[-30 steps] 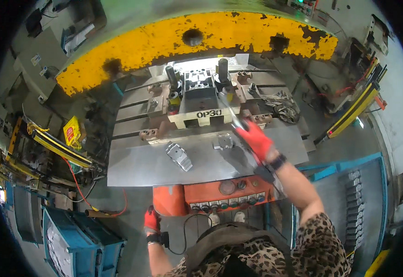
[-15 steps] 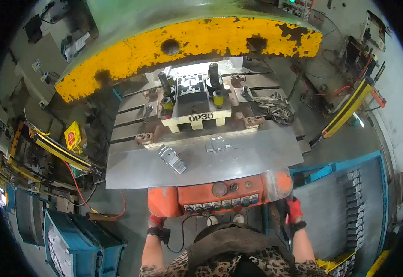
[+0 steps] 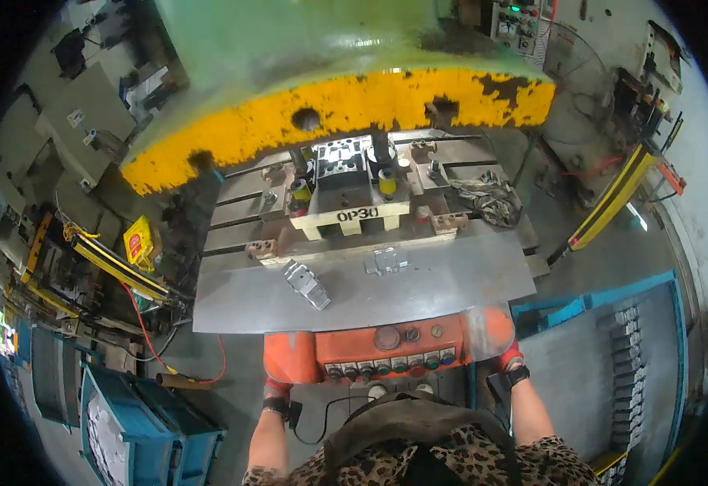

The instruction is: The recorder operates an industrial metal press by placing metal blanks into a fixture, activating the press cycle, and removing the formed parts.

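My left hand (image 3: 278,390), in a red glove, is at the left end of an orange control panel (image 3: 354,348). At its right end is my right hand (image 3: 513,358), also red-gloved. The panel's rounded end covers hide the fingers of both hands. Behind the panel, a flat metal sheet (image 3: 467,279) carries two formed metal parts: a bracket (image 3: 306,285) on the left and a flatter bracket (image 3: 387,261) near the middle. Farther back stands a press die (image 3: 350,215) with guide posts, and a bright metal piece (image 3: 342,155) lies on it. The press ram's chipped yellow edge (image 3: 354,104) hangs over the die.
Grey rags (image 3: 487,198) lie on the press bed, right of the die. Yellow guard posts (image 3: 613,198) flank the press. A blue-framed table (image 3: 581,356) with stacked metal parts (image 3: 627,377) is at right; blue bins (image 3: 139,421) stand at lower left. A red hose (image 3: 145,332) crosses the floor.
The press ram has come down, and its yellow edge now hides the tops of the guide posts. My right hand has moved up closer against the panel's end. The view has shifted slightly.
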A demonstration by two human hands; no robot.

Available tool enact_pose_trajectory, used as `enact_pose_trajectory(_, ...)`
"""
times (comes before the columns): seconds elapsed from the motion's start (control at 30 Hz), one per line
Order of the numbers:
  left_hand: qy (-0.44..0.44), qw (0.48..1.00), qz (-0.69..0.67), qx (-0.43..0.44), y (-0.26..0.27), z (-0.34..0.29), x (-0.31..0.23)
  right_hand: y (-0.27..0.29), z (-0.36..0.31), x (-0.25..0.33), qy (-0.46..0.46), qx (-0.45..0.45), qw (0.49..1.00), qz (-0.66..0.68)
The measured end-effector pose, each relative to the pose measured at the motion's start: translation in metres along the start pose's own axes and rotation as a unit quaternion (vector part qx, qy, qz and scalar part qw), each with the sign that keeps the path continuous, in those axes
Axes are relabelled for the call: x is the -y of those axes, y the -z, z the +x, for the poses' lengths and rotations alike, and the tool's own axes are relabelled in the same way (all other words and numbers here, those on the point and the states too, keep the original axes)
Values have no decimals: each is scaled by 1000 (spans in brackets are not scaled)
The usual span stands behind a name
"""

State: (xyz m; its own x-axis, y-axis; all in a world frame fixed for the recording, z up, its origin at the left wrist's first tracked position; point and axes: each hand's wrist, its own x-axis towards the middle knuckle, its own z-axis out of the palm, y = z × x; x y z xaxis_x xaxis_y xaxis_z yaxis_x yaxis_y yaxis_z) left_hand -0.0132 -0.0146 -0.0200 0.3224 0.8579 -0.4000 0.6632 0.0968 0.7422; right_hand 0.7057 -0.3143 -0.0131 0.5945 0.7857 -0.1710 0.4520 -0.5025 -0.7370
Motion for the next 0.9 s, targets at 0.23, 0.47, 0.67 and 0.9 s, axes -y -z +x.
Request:
enact_pose_trajectory(0.23,-75,989,128,-1,3,1,2,-4,7,-20,40,-8,999,-16)
enact_pose_trajectory(0.47,-20,967,-253,35,-1,0,0,-7,-1,0,10,-14,999,45)
enact_pose_trajectory(0.67,66,996,-47,-25,32,-3,11,11,-14,19,102,-17,994,43)
enact_pose_trajectory(0.9,59,947,157,-274,151,-2,-64,37,-127,33,-101,-135,949,265)
